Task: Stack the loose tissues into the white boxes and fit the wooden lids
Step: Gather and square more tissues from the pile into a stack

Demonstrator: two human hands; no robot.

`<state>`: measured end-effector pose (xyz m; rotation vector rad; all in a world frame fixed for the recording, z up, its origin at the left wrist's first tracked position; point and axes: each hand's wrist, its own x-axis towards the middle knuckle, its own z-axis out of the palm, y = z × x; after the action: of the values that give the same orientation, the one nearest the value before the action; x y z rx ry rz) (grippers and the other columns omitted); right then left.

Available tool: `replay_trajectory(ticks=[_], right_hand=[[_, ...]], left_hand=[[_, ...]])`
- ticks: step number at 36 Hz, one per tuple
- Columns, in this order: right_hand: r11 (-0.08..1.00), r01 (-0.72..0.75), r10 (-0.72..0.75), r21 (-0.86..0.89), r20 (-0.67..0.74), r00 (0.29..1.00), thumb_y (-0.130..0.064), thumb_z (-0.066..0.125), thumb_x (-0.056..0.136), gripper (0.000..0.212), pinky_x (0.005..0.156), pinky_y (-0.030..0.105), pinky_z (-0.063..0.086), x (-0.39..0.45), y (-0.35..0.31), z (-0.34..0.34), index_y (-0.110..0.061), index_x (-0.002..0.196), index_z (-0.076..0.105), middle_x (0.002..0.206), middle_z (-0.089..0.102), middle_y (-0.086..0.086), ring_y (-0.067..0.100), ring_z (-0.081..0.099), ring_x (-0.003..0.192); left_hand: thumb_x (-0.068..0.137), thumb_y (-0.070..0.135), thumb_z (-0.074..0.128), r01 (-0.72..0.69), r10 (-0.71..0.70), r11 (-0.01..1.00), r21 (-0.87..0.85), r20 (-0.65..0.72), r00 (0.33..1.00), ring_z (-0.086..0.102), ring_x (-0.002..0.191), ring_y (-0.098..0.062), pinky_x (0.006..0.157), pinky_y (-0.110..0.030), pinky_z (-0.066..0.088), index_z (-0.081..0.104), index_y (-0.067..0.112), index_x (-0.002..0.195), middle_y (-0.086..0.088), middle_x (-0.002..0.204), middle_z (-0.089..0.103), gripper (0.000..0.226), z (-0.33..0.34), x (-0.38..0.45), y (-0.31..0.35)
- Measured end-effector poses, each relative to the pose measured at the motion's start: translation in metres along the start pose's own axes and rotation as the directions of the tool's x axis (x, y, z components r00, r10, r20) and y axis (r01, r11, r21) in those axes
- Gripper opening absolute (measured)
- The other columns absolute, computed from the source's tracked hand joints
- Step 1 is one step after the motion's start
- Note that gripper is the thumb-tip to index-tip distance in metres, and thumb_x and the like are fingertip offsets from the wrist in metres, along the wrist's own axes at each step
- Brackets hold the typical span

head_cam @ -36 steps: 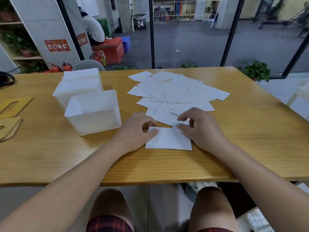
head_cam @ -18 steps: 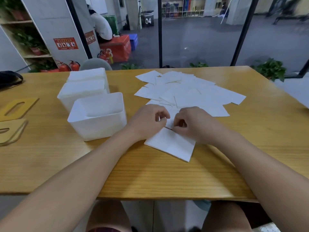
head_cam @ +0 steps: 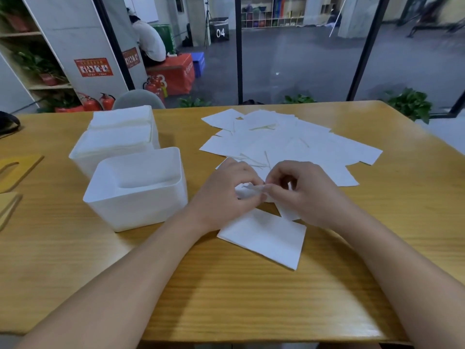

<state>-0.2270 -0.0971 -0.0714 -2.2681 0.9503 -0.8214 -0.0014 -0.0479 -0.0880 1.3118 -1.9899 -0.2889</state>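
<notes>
Loose white tissues (head_cam: 289, 144) lie spread over the far middle of the wooden table (head_cam: 226, 298). A small squared stack of tissues (head_cam: 264, 238) sits in front of me. Just above it, my left hand (head_cam: 224, 195) and my right hand (head_cam: 309, 192) meet, both pinching one tissue (head_cam: 251, 188) lifted off the spread. An empty white box (head_cam: 138, 187) stands to the left of my left hand. Behind it stands a second white box (head_cam: 110, 147) filled with tissues. Two wooden lids (head_cam: 15, 167) lie at the table's left edge.
A third heap of tissues (head_cam: 120, 119) stands behind the filled box. A dark object (head_cam: 7, 122) lies at the far left edge. Beyond the table are glass panels, potted plants (head_cam: 410, 104), fire extinguishers (head_cam: 100, 102) and a seated person (head_cam: 148, 44).
My hands left the squared stack and moved up to the spread, where they now pinch a single tissue between them. The stack lies turned at an angle, and my view has tilted up slightly.
</notes>
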Motion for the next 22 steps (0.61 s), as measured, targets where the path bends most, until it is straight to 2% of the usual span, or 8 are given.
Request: replay_trajectory(ticks=[3,7,11,14,16,18,20,22], right_hand=[[0.998,0.053,-0.053,0.022,0.019,0.998,-0.064,0.071,0.095,0.024,0.083,0.022,0.045,-0.005,-0.002,-0.004,-0.043,0.106,0.073,0.112,0.072,-0.021,0.007,0.064,0.108],[1.0,0.012,-0.012,-0.007,-0.01,1.0,-0.063,0.08,0.09,0.04,0.1,0.028,0.044,-0.01,0.005,-0.013,-0.053,0.126,0.068,0.127,0.068,-0.023,0.003,0.059,0.126],[0.998,0.024,-0.015,0.051,-0.161,0.987,-0.04,0.077,0.101,0.003,0.084,0.024,0.048,-0.01,0.008,-0.014,-0.038,0.099,0.078,0.097,0.076,-0.014,0.009,0.069,0.096],[0.981,0.023,0.008,0.195,-0.159,0.987,-0.031,0.076,0.104,0.012,0.067,0.022,0.05,-0.01,0.009,-0.019,-0.03,0.093,0.08,0.085,0.075,-0.008,0.011,0.068,0.078],[0.97,0.012,0.011,0.243,-0.093,0.996,-0.03,0.076,0.104,0.012,0.062,0.018,0.048,-0.012,0.006,-0.019,-0.027,0.094,0.08,0.084,0.076,-0.006,0.009,0.067,0.074],[0.958,-0.001,0.01,0.288,-0.031,0.999,-0.03,0.074,0.105,0.012,0.06,0.019,0.048,-0.013,0.003,-0.019,-0.024,0.097,0.081,0.085,0.077,-0.005,0.009,0.066,0.072],[0.948,-0.022,0.024,0.318,-0.002,1.0,-0.031,0.074,0.106,0.012,0.062,0.022,0.049,-0.012,0.001,-0.018,-0.024,0.1,0.082,0.086,0.077,0.0,0.01,0.066,0.074],[0.932,-0.091,0.087,0.352,0.025,0.996,-0.034,0.075,0.104,0.011,0.066,0.03,0.048,-0.012,0.001,-0.021,-0.026,0.105,0.082,0.089,0.075,0.016,0.017,0.065,0.076]], left_hand=[[0.102,0.033,0.078,0.048,-0.053,0.997,-0.06,-0.08,0.995,0.06,0.096,-0.01,0.083,-0.024,0.044,0.081,0.025,0.1,0.018,0.095,0.072,0.009,0.0,0.0,0.0],[0.107,0.023,0.073,0.053,-0.114,0.938,-0.342,-0.161,0.98,0.061,0.08,-0.011,0.076,-0.03,0.048,0.078,0.021,0.097,0.01,0.084,0.069,0.011,-0.01,-0.003,0.0],[0.107,0.022,0.073,0.039,-0.162,0.865,-0.5,-0.206,0.965,0.058,0.082,-0.038,0.077,-0.047,0.05,0.077,0.015,0.1,-0.013,0.082,0.062,0.01,-0.02,-0.006,0.003],[0.104,0.022,0.077,0.075,-0.191,0.847,-0.526,-0.17,0.967,0.074,0.099,-0.034,0.093,-0.057,0.06,0.077,0.013,0.118,-0.011,0.104,0.079,0.017,-0.019,-0.009,0.006],[0.101,0.031,0.08,0.112,-0.224,0.819,-0.563,-0.135,0.965,0.077,0.103,-0.029,0.093,-0.054,0.062,0.073,0.019,0.13,-0.006,0.108,0.081,0.032,-0.018,-0.009,0.01],[0.101,0.036,0.08,0.111,-0.23,0.796,-0.595,-0.127,0.965,0.069,0.083,-0.018,0.076,-0.036,0.057,0.071,0.026,0.135,0.002,0.087,0.075,0.036,-0.017,-0.007,0.011],[0.102,0.036,0.08,0.111,-0.234,0.806,-0.581,-0.141,0.962,0.053,0.071,-0.02,0.068,-0.033,0.044,0.073,0.031,0.132,-0.009,0.072,0.058,0.032,-0.018,-0.005,0.012],[0.102,0.032,0.079,0.142,-0.241,0.821,-0.553,-0.111,0.964,0.052,0.073,-0.027,0.069,-0.038,0.044,0.077,0.031,0.126,-0.024,0.079,0.056,0.024,-0.022,-0.005,0.009]])
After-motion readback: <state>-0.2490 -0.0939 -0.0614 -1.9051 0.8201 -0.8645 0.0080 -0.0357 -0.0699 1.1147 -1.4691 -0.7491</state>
